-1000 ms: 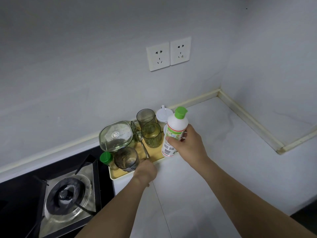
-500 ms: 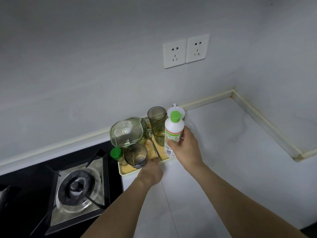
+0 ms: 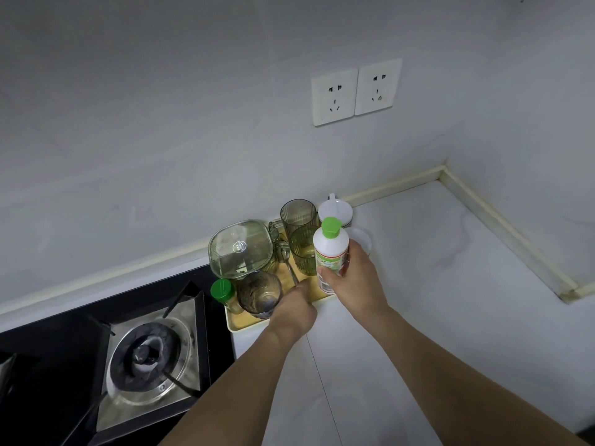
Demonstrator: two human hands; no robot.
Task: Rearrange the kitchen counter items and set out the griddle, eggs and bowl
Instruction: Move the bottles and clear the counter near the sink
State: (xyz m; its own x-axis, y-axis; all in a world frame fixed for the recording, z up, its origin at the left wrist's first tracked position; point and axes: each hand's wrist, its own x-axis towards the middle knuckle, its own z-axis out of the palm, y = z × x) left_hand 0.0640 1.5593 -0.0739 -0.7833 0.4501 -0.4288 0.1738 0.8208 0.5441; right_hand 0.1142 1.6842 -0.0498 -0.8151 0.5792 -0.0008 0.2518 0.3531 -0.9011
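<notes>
My right hand [image 3: 352,281] grips a white bottle with a green cap [image 3: 331,249], upright at the right edge of a cream tray [image 3: 240,325]. My left hand [image 3: 294,312] holds the tray's front rim. On the tray stand two green ribbed glasses [image 3: 301,239], a smoky glass [image 3: 259,292], a small green-capped jar [image 3: 223,292], a spoon [image 3: 289,267] and a glass container with a lid [image 3: 241,249]. No griddle, eggs or bowl are in view.
A gas stove burner [image 3: 149,358] sits left of the tray. A white lidded jar [image 3: 335,209] and a white lid [image 3: 360,241] stand behind the bottle by the wall. Two wall sockets [image 3: 355,91] hang above. White counter [image 3: 434,284] stretches right to the corner.
My right hand has brought the bottle lower, closer to the tray's right edge. My left hand stays on the tray rim. The view has shifted left.
</notes>
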